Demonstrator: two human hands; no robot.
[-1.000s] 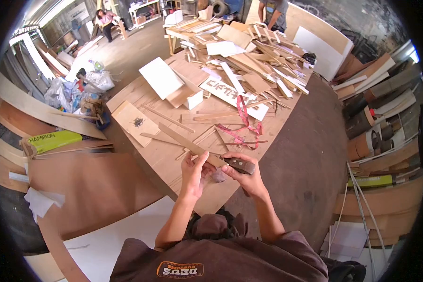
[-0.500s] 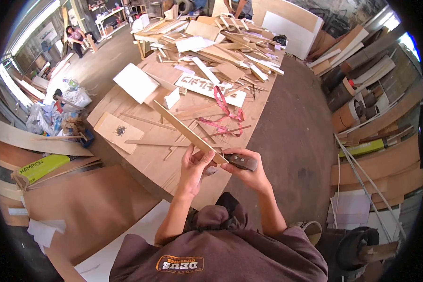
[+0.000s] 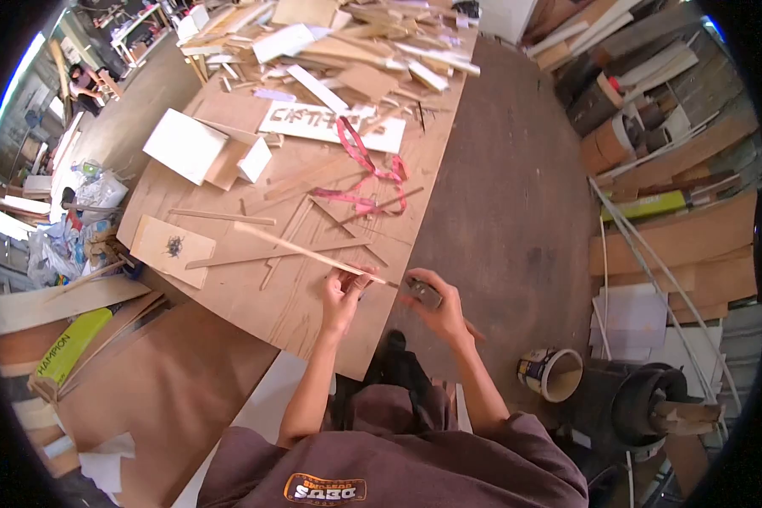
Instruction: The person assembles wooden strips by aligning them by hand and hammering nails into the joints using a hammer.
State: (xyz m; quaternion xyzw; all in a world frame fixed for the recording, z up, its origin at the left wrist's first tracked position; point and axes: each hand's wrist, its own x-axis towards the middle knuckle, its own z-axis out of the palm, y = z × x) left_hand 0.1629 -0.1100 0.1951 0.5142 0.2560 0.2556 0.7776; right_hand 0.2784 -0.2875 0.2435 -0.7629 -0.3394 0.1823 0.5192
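Note:
Between the fingers and thumb of my left hand [image 3: 340,303] is a thin, pale wooden strip [image 3: 300,248], pointing up and left over the workbench [image 3: 292,317]. My right hand [image 3: 443,311], off the strip's near end, is closed around a dark, blocky tool [image 3: 423,294]. A reddish-brown, handle-like piece [image 3: 474,330] shows past that wrist; I cannot make out the tool's exact kind. Thin wooden sticks [image 3: 288,251] lie beyond my left hand. Left of them is a board [image 3: 157,245] bearing a small heap of dark bits, perhaps nails.
A pink ribbon [image 3: 356,148] lies loosely by a lettered white board [image 3: 313,124]. Beyond are a white box [image 3: 186,146] and heaped wood offcuts [image 3: 360,51]. A bucket [image 3: 550,374] stands right of me, near leaning sheets [image 3: 677,237]. A person [image 3: 85,89] sits far left.
The strip has swung lower and turned edge-on. My right hand with the tool has come away from its near end. The view has tilted down and shifted right.

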